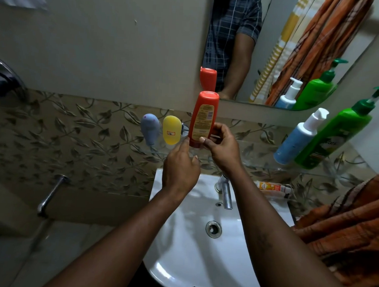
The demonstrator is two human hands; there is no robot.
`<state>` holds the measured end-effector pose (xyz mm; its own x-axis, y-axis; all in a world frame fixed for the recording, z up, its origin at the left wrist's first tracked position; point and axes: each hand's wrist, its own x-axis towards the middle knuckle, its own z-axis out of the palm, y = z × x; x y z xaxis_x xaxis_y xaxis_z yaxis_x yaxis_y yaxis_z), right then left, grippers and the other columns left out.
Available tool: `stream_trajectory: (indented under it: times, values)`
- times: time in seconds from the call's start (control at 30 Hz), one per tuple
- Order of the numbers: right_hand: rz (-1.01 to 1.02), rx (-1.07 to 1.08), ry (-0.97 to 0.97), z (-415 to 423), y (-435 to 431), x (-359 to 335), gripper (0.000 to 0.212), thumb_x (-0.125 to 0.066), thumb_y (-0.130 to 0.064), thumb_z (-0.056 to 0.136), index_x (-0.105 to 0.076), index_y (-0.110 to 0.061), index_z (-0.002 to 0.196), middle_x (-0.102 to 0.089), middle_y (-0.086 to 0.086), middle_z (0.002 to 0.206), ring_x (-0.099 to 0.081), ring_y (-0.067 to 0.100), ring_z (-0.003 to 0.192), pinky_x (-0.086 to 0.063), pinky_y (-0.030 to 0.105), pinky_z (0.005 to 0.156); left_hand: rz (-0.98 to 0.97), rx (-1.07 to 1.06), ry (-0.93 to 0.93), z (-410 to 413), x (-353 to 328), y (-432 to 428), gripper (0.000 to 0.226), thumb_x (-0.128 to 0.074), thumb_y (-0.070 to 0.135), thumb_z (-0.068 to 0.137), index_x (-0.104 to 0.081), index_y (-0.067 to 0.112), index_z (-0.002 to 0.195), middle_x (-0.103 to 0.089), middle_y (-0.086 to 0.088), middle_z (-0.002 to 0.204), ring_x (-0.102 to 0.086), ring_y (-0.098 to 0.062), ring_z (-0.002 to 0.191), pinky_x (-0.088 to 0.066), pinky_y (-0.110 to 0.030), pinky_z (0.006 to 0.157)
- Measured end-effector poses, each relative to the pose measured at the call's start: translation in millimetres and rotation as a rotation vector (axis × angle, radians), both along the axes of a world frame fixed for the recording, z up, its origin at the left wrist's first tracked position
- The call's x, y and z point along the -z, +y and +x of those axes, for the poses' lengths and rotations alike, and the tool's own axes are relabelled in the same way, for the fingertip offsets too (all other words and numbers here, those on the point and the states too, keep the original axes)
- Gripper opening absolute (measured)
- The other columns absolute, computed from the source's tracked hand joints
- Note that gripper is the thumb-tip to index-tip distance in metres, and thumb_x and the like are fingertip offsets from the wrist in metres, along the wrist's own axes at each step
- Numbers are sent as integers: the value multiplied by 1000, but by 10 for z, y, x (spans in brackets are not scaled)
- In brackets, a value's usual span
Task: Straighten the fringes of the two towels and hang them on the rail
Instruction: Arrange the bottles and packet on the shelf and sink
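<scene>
Right hand [222, 149] grips the lower end of an orange-red plastic bottle [204, 117], thumb across its label, holding it upright above the white ceramic basin [179, 241]. Beside it the left hand [180, 169] is loosely open, forefinger touching the bottle's base. An orange, dark-striped cloth towel [344, 228] lies bunched at the basin's right edge, and a yellow-and-white striped towel [286, 45] shows hanging in the wall mirror [266, 37].

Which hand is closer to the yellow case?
Left. The left hand sits just below the yellow case; the right hand grips the bottle farther right.
</scene>
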<state>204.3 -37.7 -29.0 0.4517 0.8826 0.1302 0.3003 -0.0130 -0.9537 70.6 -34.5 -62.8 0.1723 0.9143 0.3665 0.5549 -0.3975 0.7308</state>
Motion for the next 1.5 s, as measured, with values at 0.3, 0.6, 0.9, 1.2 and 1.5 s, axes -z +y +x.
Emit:
stream_trajectory:
  times: [0.3,0.6,0.9,1.2,1.5]
  values:
    - [67,130,47,138,-306,111,41,-83,-13,89,-62,-19,123,-74,-3,116,-73,9,106,-62,43,97,15,-2,-69,2,47,-85,50,-68,9,92,-60,16,141,-69,-3,133,-64,-23,122,-55,-41,102]
    - [75,161,66,188,-534,251,33,-81,-12,90,-64,-17,119,-75,1,112,-74,13,104,-62,42,97,63,81,-11,55,9,-71,45,-63,6,93,-62,16,137,-71,-2,127,-64,-24,116,-57,-42,95]
    - [57,234,59,245,-869,443,18,-77,-11,93,-71,-21,107,-77,2,100,-74,19,99,-62,48,93,98,217,3,193,82,-127,39,-63,6,92,-66,13,130,-73,-4,122,-67,-25,112,-58,-44,94]
    - [-47,337,22,389,-1216,641,14,-80,-15,91,-72,-24,97,-75,-1,91,-72,22,91,-61,54,85,100,391,73,505,234,-307,33,-65,9,92,-70,12,125,-75,-5,116,-67,-27,110,-54,-37,91]
    - [-156,415,-29,428,-1564,823,16,-80,-17,91,-72,-30,96,-73,-10,85,-67,0,79,-62,49,85,-28,539,209,636,445,-492,37,-60,11,95,-68,17,130,-74,-3,122,-66,-27,115,-55,-40,94]
